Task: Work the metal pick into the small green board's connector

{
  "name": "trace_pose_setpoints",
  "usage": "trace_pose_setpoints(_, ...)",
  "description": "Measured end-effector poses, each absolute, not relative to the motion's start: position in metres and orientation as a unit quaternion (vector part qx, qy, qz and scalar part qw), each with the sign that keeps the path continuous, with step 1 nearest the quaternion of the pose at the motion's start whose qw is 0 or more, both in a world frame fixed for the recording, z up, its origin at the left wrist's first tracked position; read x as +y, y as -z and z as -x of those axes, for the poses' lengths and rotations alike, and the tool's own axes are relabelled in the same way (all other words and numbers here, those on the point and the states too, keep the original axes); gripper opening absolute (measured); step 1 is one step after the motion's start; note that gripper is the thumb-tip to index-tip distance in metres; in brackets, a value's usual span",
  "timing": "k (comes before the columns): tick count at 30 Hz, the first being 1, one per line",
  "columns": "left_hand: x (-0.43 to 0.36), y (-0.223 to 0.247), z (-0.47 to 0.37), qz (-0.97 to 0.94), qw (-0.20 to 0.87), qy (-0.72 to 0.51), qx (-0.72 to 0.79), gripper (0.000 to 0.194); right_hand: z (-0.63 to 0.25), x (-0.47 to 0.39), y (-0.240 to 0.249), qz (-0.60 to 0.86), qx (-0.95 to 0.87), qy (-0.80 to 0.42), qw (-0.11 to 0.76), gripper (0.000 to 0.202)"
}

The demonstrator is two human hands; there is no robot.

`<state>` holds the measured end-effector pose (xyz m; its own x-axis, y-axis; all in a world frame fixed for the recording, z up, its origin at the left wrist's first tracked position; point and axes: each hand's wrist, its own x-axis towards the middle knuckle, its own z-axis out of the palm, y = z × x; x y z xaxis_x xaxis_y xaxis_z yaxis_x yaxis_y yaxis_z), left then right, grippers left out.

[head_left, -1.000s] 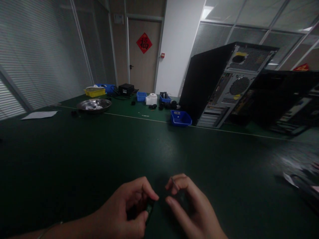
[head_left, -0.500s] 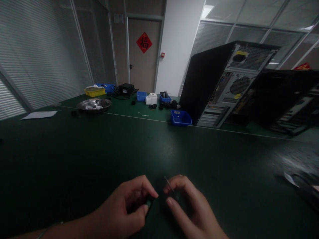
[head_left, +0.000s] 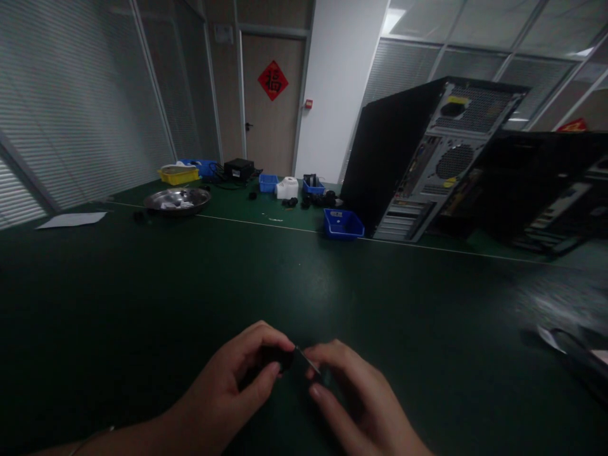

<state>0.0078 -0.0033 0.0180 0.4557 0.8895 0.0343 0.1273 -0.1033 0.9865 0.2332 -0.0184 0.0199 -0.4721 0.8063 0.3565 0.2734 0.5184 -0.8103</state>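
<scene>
My left hand (head_left: 232, 380) is closed, with a small dark piece (head_left: 285, 360) between thumb and forefinger. What kind of piece it is I cannot make out. Facing it, my right hand (head_left: 363, 399) pinches a thin flat piece (head_left: 307, 360) with a pale, metallic-looking edge. The upper end of that thin piece comes right up to the left fingertips; whether it touches the dark piece I cannot tell. Both hands are low in the head view, over the dark green tabletop (head_left: 213, 278). The right palm and the lower end of the thin piece are in shadow.
A blue bin (head_left: 343, 226) stands in front of a tilted-looking black computer tower (head_left: 394, 152). A metal bowl (head_left: 161, 201), yellow tray (head_left: 178, 176), white device (head_left: 287, 188) and black box (head_left: 238, 168) sit farther back. Paper (head_left: 71, 220) lies left, a dark curved object (head_left: 577, 354) right.
My hands have come closer together. The thin piece in my right hand has shifted left, up to the left fingertips. The greenish face of the left piece no longer shows.
</scene>
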Motion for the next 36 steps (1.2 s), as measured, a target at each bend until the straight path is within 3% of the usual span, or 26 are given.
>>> trace_pose_setpoints(15, -0.0029, -0.0207, -0.0128, -0.622, 0.552, -0.417, 0.365, 0.02, -0.2336, -0.0171, -0.0186, 0.314, -0.793, -0.374, 0.365, 0.042)
trace_pose_setpoints(26, -0.0024, -0.0269, -0.0112, -0.643, 0.536, -0.375, 0.398, 0.016, -0.2324, -0.017, -0.0198, 0.326, -0.794, -0.362, 0.365, 0.037)
trace_pose_setpoints(36, 0.0049, -0.0185, -0.0096, -0.542, 0.68, -0.365, 0.333, 0.018, -0.2308, -0.0114, -0.0184, 0.284, -0.806, -0.332, 0.4, 0.036)
